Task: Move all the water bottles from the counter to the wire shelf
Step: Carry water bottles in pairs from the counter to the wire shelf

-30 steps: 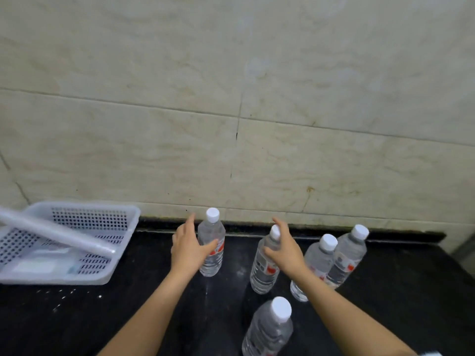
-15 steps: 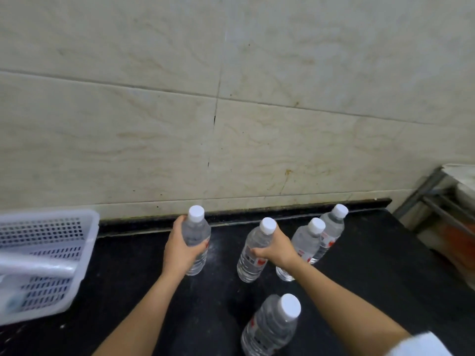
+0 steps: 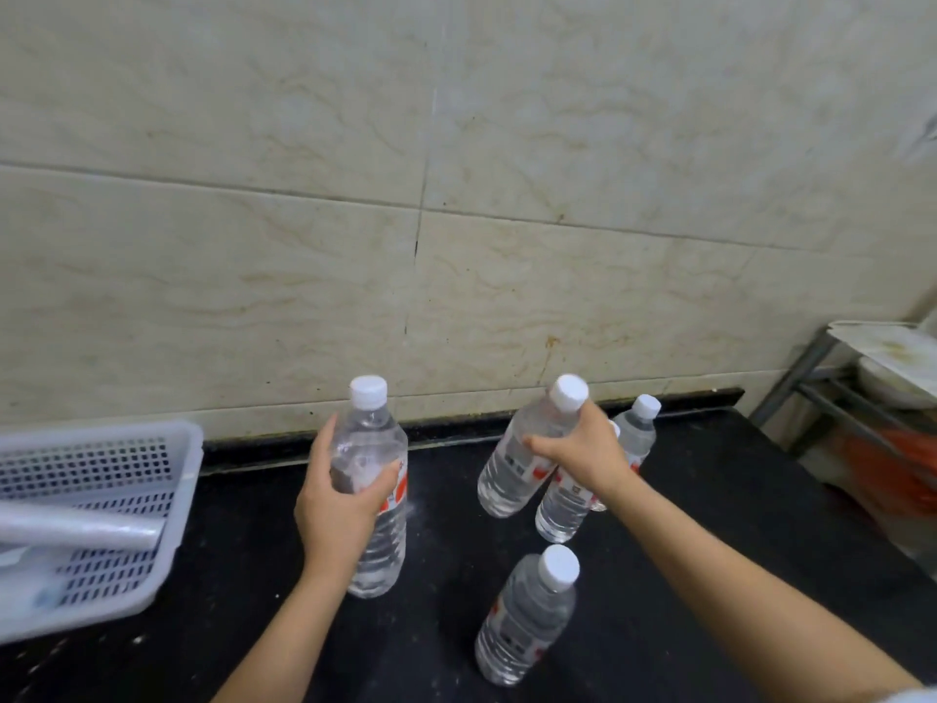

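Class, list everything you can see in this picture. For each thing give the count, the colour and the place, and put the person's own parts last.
water bottles: five, clear with white caps and red-and-white labels; one in the left hand, one in the right hand, one behind the right wrist, one near the wall, one nearest the camera
counter: one, black, below the wall
basket: one, white perforated plastic, left on the counter
roll: one, whitish, lying across the basket
wall: beige tiles, behind the counter
metal rack: one, grey, at the right edge
left hand: closed around a bottle
right hand: closed around a bottle's upper part
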`<move>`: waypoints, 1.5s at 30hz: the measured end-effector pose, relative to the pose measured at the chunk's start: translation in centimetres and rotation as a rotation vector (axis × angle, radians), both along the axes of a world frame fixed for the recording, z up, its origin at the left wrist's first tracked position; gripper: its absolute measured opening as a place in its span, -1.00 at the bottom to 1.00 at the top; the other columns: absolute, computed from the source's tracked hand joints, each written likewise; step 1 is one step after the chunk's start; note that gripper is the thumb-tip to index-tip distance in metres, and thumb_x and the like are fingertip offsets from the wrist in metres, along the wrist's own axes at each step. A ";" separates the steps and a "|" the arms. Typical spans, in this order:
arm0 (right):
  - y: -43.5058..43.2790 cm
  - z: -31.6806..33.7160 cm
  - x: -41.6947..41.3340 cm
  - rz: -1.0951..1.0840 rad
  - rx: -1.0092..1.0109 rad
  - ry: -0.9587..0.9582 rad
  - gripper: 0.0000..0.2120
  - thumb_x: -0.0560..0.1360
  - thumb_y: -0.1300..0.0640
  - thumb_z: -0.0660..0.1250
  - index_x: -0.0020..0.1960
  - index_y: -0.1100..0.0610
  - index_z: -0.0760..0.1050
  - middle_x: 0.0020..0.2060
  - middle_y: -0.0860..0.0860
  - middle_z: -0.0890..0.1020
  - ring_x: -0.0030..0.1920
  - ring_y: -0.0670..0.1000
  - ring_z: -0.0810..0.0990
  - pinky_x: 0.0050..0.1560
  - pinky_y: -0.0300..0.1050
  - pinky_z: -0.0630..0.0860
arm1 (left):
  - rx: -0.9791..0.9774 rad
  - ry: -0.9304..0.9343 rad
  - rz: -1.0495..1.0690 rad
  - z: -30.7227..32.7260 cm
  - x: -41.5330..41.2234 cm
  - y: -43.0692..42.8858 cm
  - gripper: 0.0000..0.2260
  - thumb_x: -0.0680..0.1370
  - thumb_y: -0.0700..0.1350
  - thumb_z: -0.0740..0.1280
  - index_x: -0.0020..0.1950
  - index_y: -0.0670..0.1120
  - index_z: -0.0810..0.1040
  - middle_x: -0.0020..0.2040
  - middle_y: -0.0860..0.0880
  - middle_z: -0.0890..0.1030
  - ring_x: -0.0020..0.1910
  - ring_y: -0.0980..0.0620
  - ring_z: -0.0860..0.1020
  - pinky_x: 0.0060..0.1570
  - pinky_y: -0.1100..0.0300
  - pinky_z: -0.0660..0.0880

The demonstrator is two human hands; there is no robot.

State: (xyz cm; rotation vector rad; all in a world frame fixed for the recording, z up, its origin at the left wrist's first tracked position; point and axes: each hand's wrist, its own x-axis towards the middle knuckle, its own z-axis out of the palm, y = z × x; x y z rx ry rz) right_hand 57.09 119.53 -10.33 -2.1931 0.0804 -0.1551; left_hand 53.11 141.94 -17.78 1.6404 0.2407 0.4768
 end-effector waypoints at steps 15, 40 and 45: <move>-13.7 12.0 -14.8 -0.307 0.257 -0.477 -0.49 0.30 0.29 0.44 0.18 0.09 0.34 0.06 0.02 0.58 -0.07 -0.20 0.57 -0.13 -0.34 0.51 | -0.167 -0.321 -0.641 11.7 -6.1 -13.2 -0.46 0.10 0.02 0.48 0.05 0.25 0.49 0.00 0.12 0.66 0.01 0.13 0.62 -0.03 0.24 0.57; -50.9 4.8 -41.7 -0.839 0.134 -0.314 -0.37 0.21 0.22 0.51 0.18 -0.02 0.30 0.02 -0.01 0.55 0.04 0.05 0.56 0.12 0.09 0.51 | -0.196 -0.154 -1.031 7.8 -20.3 -57.0 -0.47 0.31 -0.32 0.46 0.02 0.25 0.43 -0.02 0.15 0.59 -0.06 0.22 0.60 -0.07 0.27 0.52; -56.9 4.1 -40.3 -0.900 0.105 -0.258 -0.34 0.13 0.09 0.46 0.19 -0.01 0.32 -0.02 -0.06 0.55 0.02 0.01 0.56 0.09 0.07 0.53 | -0.231 -0.107 -1.022 6.5 -17.6 -63.6 -0.48 0.31 -0.30 0.47 0.17 0.08 0.43 0.03 0.11 0.58 0.03 0.09 0.57 0.01 0.11 0.51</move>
